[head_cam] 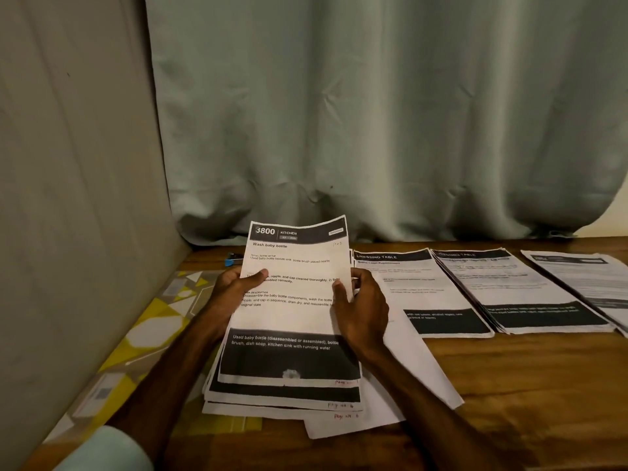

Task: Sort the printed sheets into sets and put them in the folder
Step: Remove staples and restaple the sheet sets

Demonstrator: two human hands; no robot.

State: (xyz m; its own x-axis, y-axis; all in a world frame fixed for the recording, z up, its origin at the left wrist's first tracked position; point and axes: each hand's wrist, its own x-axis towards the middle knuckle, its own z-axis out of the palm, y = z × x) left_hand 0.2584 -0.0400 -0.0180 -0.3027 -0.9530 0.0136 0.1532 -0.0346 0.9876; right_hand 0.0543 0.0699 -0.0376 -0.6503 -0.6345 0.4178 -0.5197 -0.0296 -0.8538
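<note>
Printed sheets fill the table (509, 385). Two hands hold up one sheet (292, 311) that says "Wash baby bottle". The left hand (234, 287) pinches its left edge and the right hand (363, 311) grips its right edge. One messy pile (282, 396) lies just under the grip. Right of the grip lie three more: near pile (424, 290), middle pile (516, 290), far pile (591, 280).

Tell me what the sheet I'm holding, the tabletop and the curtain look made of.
Sheet: thin matte printer paper; its top edge curls. Tabletop: wood or wood-look laminate, brown grain streaks, faint sheen. Curtain: soft matte cloth, hanging in folds.
</note>
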